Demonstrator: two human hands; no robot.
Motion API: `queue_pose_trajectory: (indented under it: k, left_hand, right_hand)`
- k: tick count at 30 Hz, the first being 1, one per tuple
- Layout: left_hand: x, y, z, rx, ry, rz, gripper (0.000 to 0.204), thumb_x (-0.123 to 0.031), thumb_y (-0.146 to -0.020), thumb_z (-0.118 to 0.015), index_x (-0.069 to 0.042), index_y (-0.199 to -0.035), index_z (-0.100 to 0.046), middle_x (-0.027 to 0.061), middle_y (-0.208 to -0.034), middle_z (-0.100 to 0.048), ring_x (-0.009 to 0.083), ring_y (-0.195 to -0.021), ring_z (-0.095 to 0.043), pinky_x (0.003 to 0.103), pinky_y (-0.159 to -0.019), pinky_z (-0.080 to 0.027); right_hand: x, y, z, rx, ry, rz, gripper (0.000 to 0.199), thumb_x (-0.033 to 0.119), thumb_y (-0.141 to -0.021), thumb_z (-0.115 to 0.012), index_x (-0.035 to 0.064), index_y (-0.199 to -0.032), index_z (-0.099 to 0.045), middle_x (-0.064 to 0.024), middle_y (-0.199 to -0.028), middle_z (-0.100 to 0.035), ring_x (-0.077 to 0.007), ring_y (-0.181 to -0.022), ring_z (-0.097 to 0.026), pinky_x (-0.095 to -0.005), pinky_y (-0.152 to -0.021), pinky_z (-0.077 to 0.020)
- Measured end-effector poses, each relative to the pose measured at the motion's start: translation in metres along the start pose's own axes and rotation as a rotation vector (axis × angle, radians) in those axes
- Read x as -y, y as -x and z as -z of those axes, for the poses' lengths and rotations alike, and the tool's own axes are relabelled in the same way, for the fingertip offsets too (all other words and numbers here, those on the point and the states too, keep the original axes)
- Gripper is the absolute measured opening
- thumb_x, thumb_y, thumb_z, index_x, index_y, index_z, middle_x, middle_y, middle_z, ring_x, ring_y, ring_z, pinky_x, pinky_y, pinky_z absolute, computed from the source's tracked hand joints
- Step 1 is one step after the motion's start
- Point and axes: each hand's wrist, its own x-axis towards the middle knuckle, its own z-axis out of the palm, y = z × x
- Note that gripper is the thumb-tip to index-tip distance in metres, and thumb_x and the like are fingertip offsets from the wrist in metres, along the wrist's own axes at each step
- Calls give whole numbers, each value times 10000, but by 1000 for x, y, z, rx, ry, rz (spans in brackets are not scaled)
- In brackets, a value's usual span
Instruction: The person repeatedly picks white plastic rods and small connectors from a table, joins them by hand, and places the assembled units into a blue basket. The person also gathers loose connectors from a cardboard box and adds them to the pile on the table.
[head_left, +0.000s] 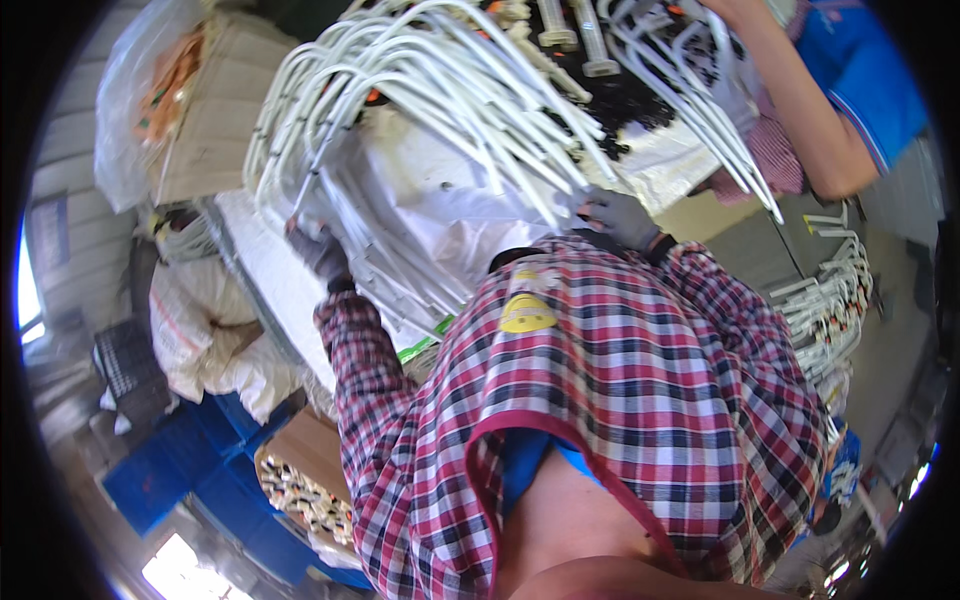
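White bent tubes lie in a large overlapping heap on the table, curved ends away from me and straight legs toward me. At the heap's left side is my left hand in a grey glove, its fingers closed around the lower end of one white tube. My right hand, also gloved in grey, sits by the tube ends at the right, near my chest. Its fingers are curled closed; what lies in them is hidden. More white tubes lie in a row between my left hand and my body.
White sheeting covers the table. At the right a co-worker's bare arm reaches over another bunch of tubes. Clear cylinders and black strands lie at the back. Left stand sacks and an open carton.
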Motion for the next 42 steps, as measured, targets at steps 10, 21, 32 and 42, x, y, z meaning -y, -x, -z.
queue_pose_trajectory:
  k: [10,21,32,42]
  left_hand:
    - [9,-105,-23,472,-176,-18,369,-315,-910,-633,-127,-1228,-612,136,-971,-705,353,-923,-659,433,-824,-493]
    - [-90,-101,201,706,394,154,245,-121,-976,-583,12,-1178,-623,-55,-785,-531,29,-658,-418,187,-564,-309]
    - [-163,-113,382,431,172,-129,371,-142,-985,-557,3,-1325,-582,7,-909,-578,36,-634,-385,183,-562,-286]
    - [-136,-140,272,449,516,-7,373,-115,-974,-567,30,-1317,-556,13,-866,-604,37,-635,-448,160,-554,-332]
  right_hand:
    - [-16,-19,-28,-27,281,211,141,178,-835,-596,161,-968,-639,-58,-1082,-583,-298,-931,-612,-393,-776,-541]
    - [-26,5,-27,-9,299,-163,228,201,-880,-582,116,-1087,-625,-112,-1143,-613,-327,-1003,-628,-415,-827,-530]
    - [-25,-9,43,-674,-1884,-396,241,47,-989,-410,-13,-1175,-552,-121,-1076,-605,-113,-665,-468,-236,-614,-461]
    - [-20,-45,56,-553,-1900,-168,244,39,-979,-546,-4,-1217,-510,-193,-1247,-587,-199,-1039,-649,-280,-938,-567]
